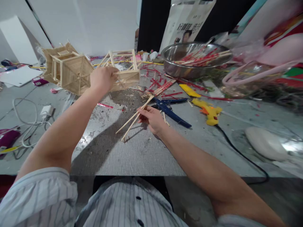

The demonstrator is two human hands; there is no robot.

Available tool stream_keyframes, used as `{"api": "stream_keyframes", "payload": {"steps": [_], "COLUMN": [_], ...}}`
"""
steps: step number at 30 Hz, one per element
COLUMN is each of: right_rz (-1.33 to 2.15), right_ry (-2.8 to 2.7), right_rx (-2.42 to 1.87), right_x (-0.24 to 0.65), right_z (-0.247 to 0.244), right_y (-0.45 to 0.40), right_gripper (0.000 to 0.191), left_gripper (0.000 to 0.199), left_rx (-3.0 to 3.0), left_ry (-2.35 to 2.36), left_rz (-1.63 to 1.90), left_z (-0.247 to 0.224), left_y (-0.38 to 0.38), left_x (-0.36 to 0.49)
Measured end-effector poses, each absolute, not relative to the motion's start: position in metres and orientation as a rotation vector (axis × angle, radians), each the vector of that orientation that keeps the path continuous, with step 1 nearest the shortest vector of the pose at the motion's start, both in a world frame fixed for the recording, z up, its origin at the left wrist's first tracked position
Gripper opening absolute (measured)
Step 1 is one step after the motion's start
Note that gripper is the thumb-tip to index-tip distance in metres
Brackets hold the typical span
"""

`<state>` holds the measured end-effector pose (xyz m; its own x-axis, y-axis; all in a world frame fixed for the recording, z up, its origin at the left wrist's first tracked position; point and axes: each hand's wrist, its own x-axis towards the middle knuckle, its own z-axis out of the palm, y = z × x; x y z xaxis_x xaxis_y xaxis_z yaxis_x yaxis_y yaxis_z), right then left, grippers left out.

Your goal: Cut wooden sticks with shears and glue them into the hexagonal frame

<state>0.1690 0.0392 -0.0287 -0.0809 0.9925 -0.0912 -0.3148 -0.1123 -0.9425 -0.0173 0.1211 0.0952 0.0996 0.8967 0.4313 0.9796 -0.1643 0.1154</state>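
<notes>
Left hand grips the stick-built wooden model, which lies on its side across the bench; right hand pinches a few thin sticks. Here's the key line: the model sits beyond and left of the right hand, left hand right on it, while the sticks slant from upper right to lower left, their lower ends pointing nearer the body. Behind the steel basin, a white sheet carries bold dark characters, too blurred to read surely; no brand is legible.
</notes>
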Motion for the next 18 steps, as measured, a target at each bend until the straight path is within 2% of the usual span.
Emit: {"api": "stream_keyframes", "payload": {"steps": [6,18], "right_rz": [1.468,1.463], "right_ry": [-0.97,-0.965], "right_rx": [-0.993,-1.01], "right_x": [0.169,0.168], "right_z": [-0.03,-0.028], "right_y": [0.039,0.038], "right_gripper": [0.039,0.042], "left_gripper": [0.039,0.024], "left_rx": [-2.16,-2.234], "left_ry": [-1.91,-1.72], "left_rz": [-0.788,-1.343], "left_z": [0.102,0.1], "left_y": [0.123,0.122], "left_x": [-0.029,-0.051]}}
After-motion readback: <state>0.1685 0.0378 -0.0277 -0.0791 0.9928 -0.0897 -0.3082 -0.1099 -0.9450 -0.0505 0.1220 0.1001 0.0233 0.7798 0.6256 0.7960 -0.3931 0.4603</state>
